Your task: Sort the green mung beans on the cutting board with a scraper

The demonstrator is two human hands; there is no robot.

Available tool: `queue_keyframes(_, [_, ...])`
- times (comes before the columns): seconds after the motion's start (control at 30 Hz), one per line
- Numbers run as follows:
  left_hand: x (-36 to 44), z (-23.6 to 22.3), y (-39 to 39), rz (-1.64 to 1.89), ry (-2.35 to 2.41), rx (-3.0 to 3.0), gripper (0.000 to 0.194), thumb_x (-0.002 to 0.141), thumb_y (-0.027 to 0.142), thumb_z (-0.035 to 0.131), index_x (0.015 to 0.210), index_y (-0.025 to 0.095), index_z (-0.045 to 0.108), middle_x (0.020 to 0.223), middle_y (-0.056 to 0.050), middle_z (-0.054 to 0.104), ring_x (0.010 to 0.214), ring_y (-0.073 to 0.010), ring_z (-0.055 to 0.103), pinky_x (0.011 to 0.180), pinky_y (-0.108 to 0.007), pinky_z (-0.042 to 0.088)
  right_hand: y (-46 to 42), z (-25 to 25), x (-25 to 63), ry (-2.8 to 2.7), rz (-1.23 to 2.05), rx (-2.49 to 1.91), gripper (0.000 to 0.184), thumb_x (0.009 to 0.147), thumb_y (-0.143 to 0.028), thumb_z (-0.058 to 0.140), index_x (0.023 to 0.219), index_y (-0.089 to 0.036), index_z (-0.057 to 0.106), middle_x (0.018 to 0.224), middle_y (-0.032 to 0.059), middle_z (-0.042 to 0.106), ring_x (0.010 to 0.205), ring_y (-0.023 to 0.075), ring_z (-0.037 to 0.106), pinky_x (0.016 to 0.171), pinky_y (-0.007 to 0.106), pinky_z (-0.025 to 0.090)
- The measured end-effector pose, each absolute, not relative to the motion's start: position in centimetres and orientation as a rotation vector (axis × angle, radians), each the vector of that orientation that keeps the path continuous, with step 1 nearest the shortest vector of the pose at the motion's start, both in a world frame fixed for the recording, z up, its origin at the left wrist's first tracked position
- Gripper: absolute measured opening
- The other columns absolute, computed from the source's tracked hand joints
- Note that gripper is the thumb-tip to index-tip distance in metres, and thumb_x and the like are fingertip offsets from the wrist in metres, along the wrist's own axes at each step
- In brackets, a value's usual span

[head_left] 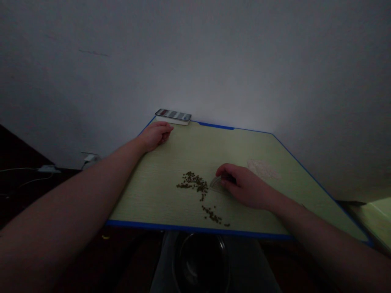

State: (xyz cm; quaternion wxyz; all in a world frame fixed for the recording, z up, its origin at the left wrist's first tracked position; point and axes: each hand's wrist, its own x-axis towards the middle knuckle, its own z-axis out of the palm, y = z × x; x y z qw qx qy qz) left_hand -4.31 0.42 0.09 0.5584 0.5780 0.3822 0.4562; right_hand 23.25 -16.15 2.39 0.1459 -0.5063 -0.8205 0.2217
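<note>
My right hand is closed on a clear, curved-edged protractor, holding it low at the tabletop. The protractor's rounded edge is beside a scattered pile of small dark-green beans. A second, smaller group of these beans lies nearer the front edge. To the right of my right hand is a thin spread of pale grains, too dim to name surely. My left hand rests at the table's left edge, its fingers curled in, with nothing visible in them.
The pale table has a blue rim and stands against a grey wall. A thick book lies at the far left corner. Below the front edge, a dark shiny bowl is between my legs. Cables and a plug are at left.
</note>
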Motion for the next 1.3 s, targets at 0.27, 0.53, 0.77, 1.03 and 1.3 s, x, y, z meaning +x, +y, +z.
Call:
queue_keyframes(0.27, [-4.34, -0.02, 0.45, 1.086, 0.895, 1.354, 0.023, 0.068, 0.019, 0.059, 0.054, 0.017, 0.041, 0.039, 0.005, 0.036, 0.032, -0.0037, 0.031, 0.032, -0.020, 0.015, -15.77, 2.29, 23.39, -2.405, 0.661, -1.384, 0.017, 0.079, -0.016, 0.047, 0.095, -0.019, 0.054, 0.074, 0.0008, 0.057, 0.064, 0.0127, 0.049, 0.058, 0.026, 0.036])
queue_keyframes(0.53, [-4.19, 0.17, 0.27, 1.099, 0.905, 1.345, 0.023, 0.068, 0.018, 0.058, 0.054, 0.017, 0.039, 0.040, 0.005, 0.035, 0.033, -0.0040, 0.031, 0.032, -0.020, 0.015, -16.05, 2.29, 23.12, -2.399, 0.671, -1.391, 0.017, 0.080, -0.017, 0.046, 0.096, -0.019, 0.053, 0.072, 0.0000, 0.056, 0.063, 0.0122, 0.049, 0.057, 0.025, 0.036])
queue_keyframes(0.77, [-4.28, 0.11, 0.34, 1.083, 0.898, 1.351, 0.024, 0.068, 0.019, 0.058, 0.054, 0.017, 0.040, 0.040, 0.006, 0.036, 0.032, -0.0039, 0.031, 0.032, -0.020, 0.016, -16.09, 2.46, 22.75, -2.429, 0.695, -1.362, 0.018, 0.080, -0.016, 0.046, 0.096, -0.019, 0.053, 0.076, 0.0011, 0.058, 0.065, 0.0125, 0.050, 0.058, 0.025, 0.037])
queue_keyframes(1.03, [-4.20, 0.13, 0.35, 1.087, 0.908, 1.351, 0.023, 0.068, 0.018, 0.057, 0.055, 0.017, 0.039, 0.040, 0.006, 0.035, 0.032, -0.0041, 0.030, 0.032, -0.020, 0.015, -16.26, 2.35, 22.87, -2.427, 0.671, -1.368, 0.019, 0.080, -0.014, 0.046, 0.096, -0.019, 0.054, 0.074, 0.0001, 0.057, 0.063, 0.0118, 0.049, 0.057, 0.024, 0.036])
queue_keyframes(1.3, [-4.09, 0.32, 0.01, 1.081, 0.901, 1.358, 0.023, 0.069, 0.017, 0.056, 0.055, 0.017, 0.038, 0.040, 0.006, 0.035, 0.032, -0.0037, 0.030, 0.033, -0.020, 0.015, -16.16, 2.30, 22.99, -2.414, 0.640, -1.392, 0.018, 0.079, -0.014, 0.046, 0.094, -0.019, 0.054, 0.070, -0.0008, 0.055, 0.061, 0.0114, 0.048, 0.055, 0.024, 0.035])
